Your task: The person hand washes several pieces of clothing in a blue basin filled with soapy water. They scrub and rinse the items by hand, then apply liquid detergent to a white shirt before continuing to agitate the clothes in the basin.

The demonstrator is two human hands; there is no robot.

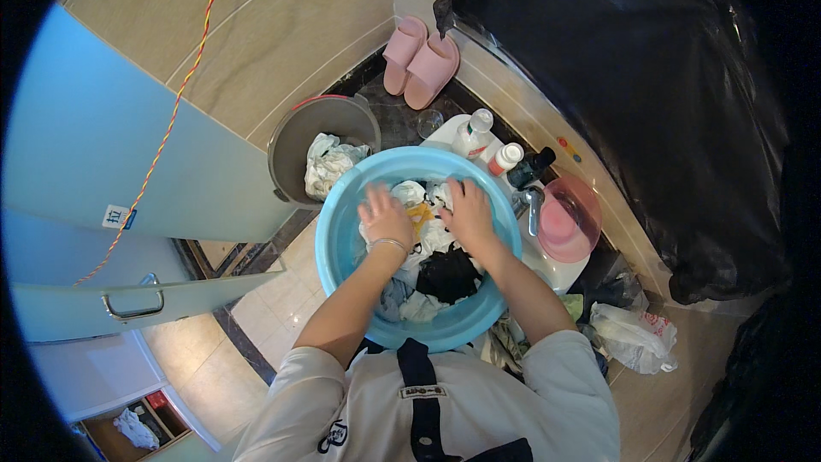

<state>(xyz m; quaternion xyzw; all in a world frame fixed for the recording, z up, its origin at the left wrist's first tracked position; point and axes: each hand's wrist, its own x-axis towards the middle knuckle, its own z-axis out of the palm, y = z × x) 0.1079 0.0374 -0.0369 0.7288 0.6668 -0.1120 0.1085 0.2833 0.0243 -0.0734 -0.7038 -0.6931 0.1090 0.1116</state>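
Note:
A large light-blue plastic basin [333, 289] holds a pile of wet clothes right before me. My left hand [387, 221], blurred and with a bracelet at the wrist, is spread palm down over white cloth on the basin's left side. Opposite it, my right hand [469, 215] touches the pile with bent fingers; whether they pinch any cloth is hidden. A yellow patch of cloth [420, 217] shows between the hands. Nearer to me lie a black garment [449, 276] and a grey-blue one [392, 295].
Beneath the basin is a white sink [567, 269] with a chrome faucet [534, 208], several bottles [473, 135] and a pink bowl [569, 221]. A grey bucket [282, 160] with white cloth stands left. Pink slippers [431, 74], a plastic bag [632, 337] and a glass door [211, 298] surround this spot.

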